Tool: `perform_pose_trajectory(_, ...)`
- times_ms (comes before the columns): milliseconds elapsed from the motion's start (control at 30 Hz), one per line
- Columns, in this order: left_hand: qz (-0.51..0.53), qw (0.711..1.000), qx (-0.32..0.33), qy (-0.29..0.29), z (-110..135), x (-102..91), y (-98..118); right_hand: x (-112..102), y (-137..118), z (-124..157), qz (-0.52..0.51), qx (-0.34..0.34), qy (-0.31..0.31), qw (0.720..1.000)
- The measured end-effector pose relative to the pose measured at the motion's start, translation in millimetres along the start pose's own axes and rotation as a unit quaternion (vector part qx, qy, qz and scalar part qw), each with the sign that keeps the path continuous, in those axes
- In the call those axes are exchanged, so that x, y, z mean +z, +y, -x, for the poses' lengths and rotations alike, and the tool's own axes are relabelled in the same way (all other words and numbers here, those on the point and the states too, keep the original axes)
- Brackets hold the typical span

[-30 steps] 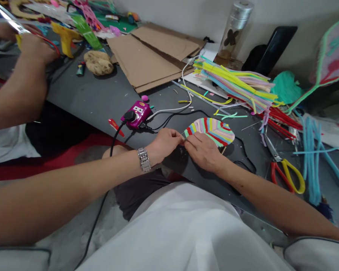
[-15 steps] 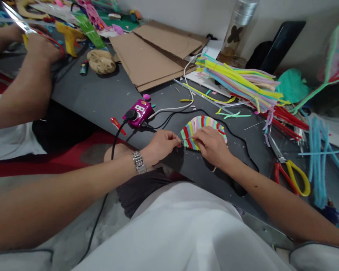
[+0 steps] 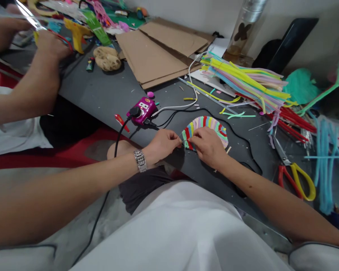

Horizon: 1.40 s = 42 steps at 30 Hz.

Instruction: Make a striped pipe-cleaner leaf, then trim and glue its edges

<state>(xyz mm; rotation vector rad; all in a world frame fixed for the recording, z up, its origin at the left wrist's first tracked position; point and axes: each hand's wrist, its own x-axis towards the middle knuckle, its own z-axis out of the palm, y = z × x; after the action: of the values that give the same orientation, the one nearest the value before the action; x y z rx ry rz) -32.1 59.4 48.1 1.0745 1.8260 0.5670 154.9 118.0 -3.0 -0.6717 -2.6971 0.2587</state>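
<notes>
A fan-shaped piece of striped pipe cleaners point(image 3: 205, 121) in red, yellow, green, pink and white lies on the grey table in front of me. My left hand point(image 3: 166, 143) is closed in a pinch at its left tip, on a thin wire point(image 3: 183, 141) that barely shows. Over the piece, my right hand point(image 3: 209, 146) covers its lower middle. Its thumb and forefinger are pinched together by the same tip, on the thin wire as far as I can see. The fingertips of both hands are close together, and the wire's ends are hidden.
Right of my hands lie scissors point(image 3: 295, 177), blue pipe cleaners point(image 3: 324, 169) and a large mixed bundle point(image 3: 243, 81). A purple power socket point(image 3: 142, 110) with cables stands to the left, before cardboard sheets point(image 3: 158, 52). At far left another person's hand point(image 3: 52, 45) holds scissors.
My right hand has moved left and down toward the piece's left tip, closer to my left hand. The whole view has shifted slightly. My left hand keeps its pinch.
</notes>
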Motion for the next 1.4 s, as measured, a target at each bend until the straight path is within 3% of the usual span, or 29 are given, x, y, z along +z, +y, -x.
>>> perform_pose_trajectory(333,-0.095,0.995,0.024,0.024,-2.4,0.1,0.5,-2.0,-6.1,2.9,0.073,-0.077,-0.037,0.994)
perform_pose_trajectory(500,-0.118,0.991,0.054,0.024,3.1,1.0,-10.9,0.8,-1.9,8.6,0.063,-0.081,-0.027,0.994)
perform_pose_trajectory(700,-0.127,0.966,0.144,0.172,17.7,15.6,-36.9,0.0,-5.0,10.8,0.068,-0.082,-0.036,0.994)
perform_pose_trajectory(867,-0.227,0.916,0.247,0.221,26.5,19.5,-49.7,-4.6,-10.7,11.7,0.085,-0.085,-0.043,0.992)
perform_pose_trajectory(1033,-0.247,0.901,0.286,0.215,23.5,16.9,-57.1,-10.7,-18.4,11.7,0.095,-0.077,-0.049,0.991)
perform_pose_trajectory(1400,-0.25,0.912,0.275,0.174,16.3,15.2,-53.1,-20.0,-39.2,8.6,0.146,-0.05,-0.113,0.982)
